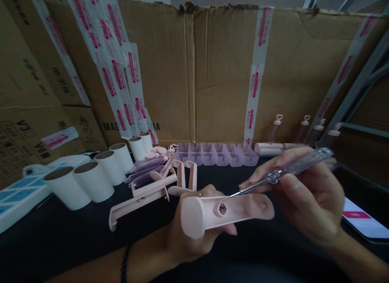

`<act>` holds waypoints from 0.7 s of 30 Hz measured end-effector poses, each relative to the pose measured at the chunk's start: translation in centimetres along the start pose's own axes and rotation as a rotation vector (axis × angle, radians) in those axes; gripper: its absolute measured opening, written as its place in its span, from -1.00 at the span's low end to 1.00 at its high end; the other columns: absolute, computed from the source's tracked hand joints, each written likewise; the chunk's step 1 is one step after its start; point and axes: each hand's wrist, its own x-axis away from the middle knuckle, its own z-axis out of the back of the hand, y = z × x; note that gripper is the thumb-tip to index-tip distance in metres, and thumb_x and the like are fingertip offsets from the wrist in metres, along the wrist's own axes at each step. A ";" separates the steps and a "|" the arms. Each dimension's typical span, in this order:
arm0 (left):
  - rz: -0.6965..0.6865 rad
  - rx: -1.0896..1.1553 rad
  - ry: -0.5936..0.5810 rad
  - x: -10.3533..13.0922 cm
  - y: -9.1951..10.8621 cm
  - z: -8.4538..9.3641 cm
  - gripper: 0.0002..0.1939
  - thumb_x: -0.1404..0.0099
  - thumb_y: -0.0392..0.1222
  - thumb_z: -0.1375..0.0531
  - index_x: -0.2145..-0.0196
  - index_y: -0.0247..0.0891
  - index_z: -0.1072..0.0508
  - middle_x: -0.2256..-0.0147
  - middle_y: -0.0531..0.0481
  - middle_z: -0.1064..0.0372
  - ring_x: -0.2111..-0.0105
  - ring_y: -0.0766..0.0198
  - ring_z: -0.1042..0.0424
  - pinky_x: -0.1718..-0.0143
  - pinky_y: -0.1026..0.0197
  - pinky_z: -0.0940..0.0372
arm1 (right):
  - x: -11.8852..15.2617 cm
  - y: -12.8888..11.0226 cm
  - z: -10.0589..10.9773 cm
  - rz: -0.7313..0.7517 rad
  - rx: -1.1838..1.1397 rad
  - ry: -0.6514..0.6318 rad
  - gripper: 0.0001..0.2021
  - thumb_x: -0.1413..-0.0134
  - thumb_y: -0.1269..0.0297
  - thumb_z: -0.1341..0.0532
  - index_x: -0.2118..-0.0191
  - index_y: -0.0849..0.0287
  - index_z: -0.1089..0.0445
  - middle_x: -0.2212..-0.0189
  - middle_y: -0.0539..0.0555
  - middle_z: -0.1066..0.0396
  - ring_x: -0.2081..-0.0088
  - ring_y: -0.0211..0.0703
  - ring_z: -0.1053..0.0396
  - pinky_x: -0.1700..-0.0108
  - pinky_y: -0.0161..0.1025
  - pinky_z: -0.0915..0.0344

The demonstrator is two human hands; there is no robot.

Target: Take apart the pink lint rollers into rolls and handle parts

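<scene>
My left hand (197, 242) is closed around a pale pink plastic holder (237, 214), a long trough with a round end plate and a hole in its middle with something dark inside. In my right hand (310, 202) is a screwdriver (291, 165) with a clear handle, gripped between thumb and fingers. Its metal tip points down-left and appears at the holder's edge near the hole; whether it touches cannot be made out. More pink frame parts (142, 200) lie on the black table to the left of the held one.
White paper rolls (94, 183) stand in a row at left, beside a white and blue box (27, 189). Translucent purple compartments (209, 155) line the back, before a cardboard wall (219, 72). Pink-capped tubes (275, 129) stand at back right. A phone (364, 222) lies at right.
</scene>
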 end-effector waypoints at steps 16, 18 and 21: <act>0.017 0.014 -0.013 0.0 0.0 -0.1 -0.49 -0.44 0.09 -0.13 0.56 -0.27 -0.47 0.45 0.01 -0.37 0.50 0.39 -0.39 0.42 0.34 -0.33 | -0.2 0.1 -0.2 -0.131 -0.029 0.030 -0.87 -0.41 0.38 -0.12 0.02 0.06 -0.31 0.22 0.07 -0.56 0.22 -0.04 -0.61 0.22 -0.15 -0.63; 0.018 0.029 -0.007 0.0 0.0 -0.1 -0.49 -0.44 0.10 -0.13 0.55 -0.27 -0.48 0.45 0.00 -0.39 0.51 0.38 -0.38 0.44 0.33 -0.32 | -0.3 0.0 -0.2 -0.168 -0.047 0.039 -0.89 -0.39 0.36 -0.14 0.03 0.05 -0.32 0.23 0.06 -0.56 0.22 -0.03 -0.61 0.23 -0.13 -0.63; 0.016 0.016 -0.024 0.0 -0.1 -0.1 -0.46 -0.45 0.12 -0.10 0.57 -0.27 -0.47 0.47 0.00 -0.40 0.53 0.38 -0.37 0.46 0.32 -0.30 | -0.4 0.0 -0.1 -0.218 -0.075 0.062 -0.91 -0.35 0.32 -0.18 0.07 0.04 -0.33 0.27 0.06 -0.56 0.24 0.01 -0.61 0.23 -0.06 -0.63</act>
